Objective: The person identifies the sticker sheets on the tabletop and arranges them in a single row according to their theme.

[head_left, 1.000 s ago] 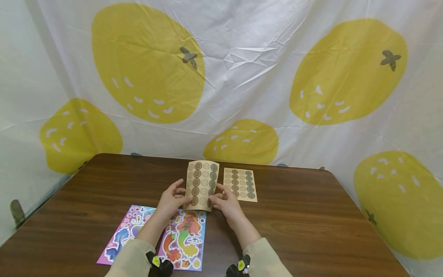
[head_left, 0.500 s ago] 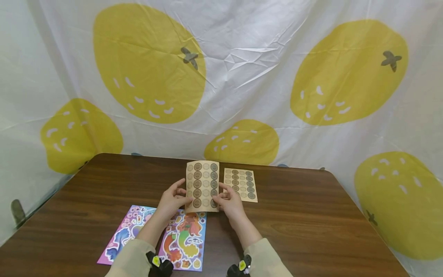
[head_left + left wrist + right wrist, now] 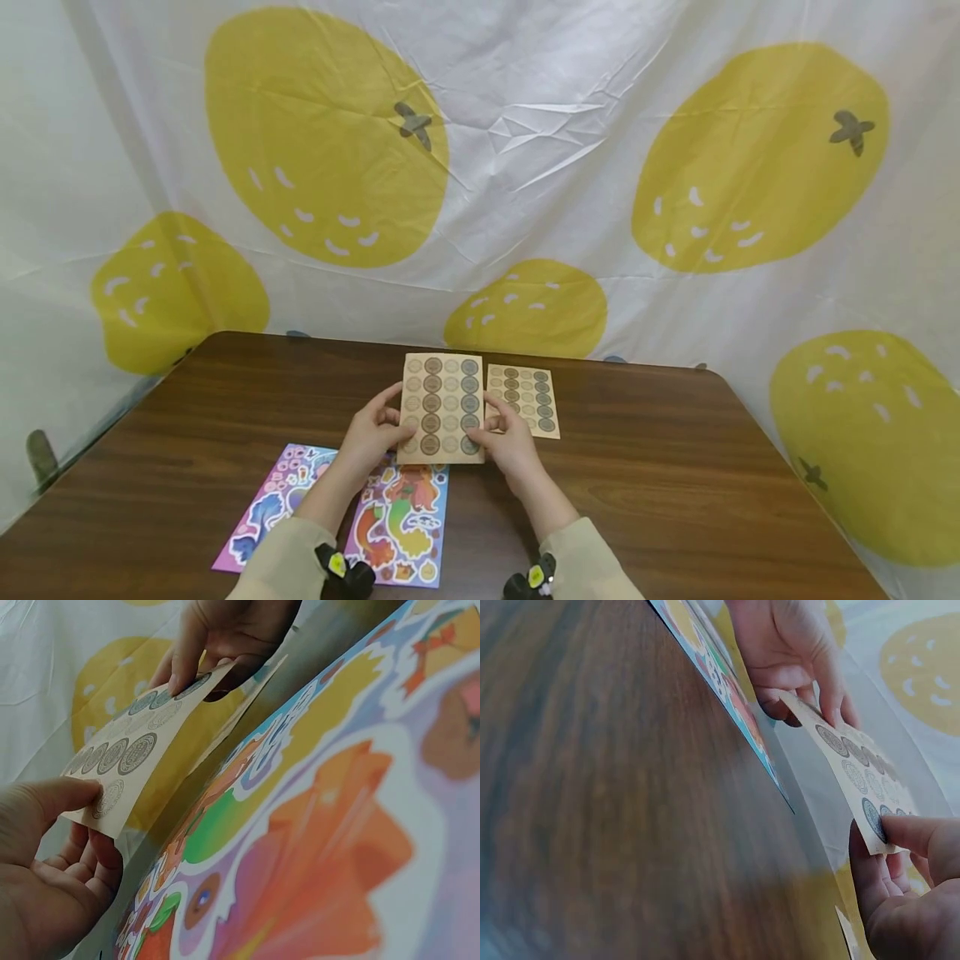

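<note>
A tan sticker sheet [image 3: 442, 407] with rows of round seal-like prints is held up above the table, facing the head camera. My left hand [image 3: 371, 429] pinches its lower left edge, thumb on the front and fingers behind. On the opposite edge, my right hand [image 3: 510, 439] pinches the lower right side the same way. Both grips show in the left wrist view, where the sheet [image 3: 120, 754] hangs clear of the table between the left hand [image 3: 56, 862] and the right hand [image 3: 225, 634].
Behind the right hand lies a second tan sticker sheet [image 3: 543, 404]. Two colourful sticker sheets rest near the left forearm: a mermaid one [image 3: 405, 533] and a pink-blue one [image 3: 262, 508]. The brown wooden table [image 3: 675, 500] ends at a fruit-patterned curtain [image 3: 525, 217].
The tan sheet in my hands has gone from bowed to flatter. My right hand has shifted slightly to the right, and the sheet now looks wider; the left hand stays nearly in place.
</note>
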{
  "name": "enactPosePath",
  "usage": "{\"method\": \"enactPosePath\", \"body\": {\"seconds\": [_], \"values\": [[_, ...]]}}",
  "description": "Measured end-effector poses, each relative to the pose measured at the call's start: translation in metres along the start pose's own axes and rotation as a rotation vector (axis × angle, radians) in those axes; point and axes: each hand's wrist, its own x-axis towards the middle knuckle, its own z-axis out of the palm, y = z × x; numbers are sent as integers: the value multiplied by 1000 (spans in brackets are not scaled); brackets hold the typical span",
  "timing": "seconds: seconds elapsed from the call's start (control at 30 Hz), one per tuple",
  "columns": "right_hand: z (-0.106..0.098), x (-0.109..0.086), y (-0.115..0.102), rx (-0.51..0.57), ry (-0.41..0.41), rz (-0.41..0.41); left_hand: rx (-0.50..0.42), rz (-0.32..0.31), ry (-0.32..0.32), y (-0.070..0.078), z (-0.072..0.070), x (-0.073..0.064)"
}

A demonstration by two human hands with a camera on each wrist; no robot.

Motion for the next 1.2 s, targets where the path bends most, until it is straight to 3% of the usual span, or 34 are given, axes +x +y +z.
{"method": "enactPosePath", "body": {"seconds": [0.4,1.2], "values": [[-5,2,3,-45,-51,-48,-79,15,-61,-1,-3,0],[-20,-7,-3,-35,-143,-75,-94,38,-181,3,-6,-6]]}}
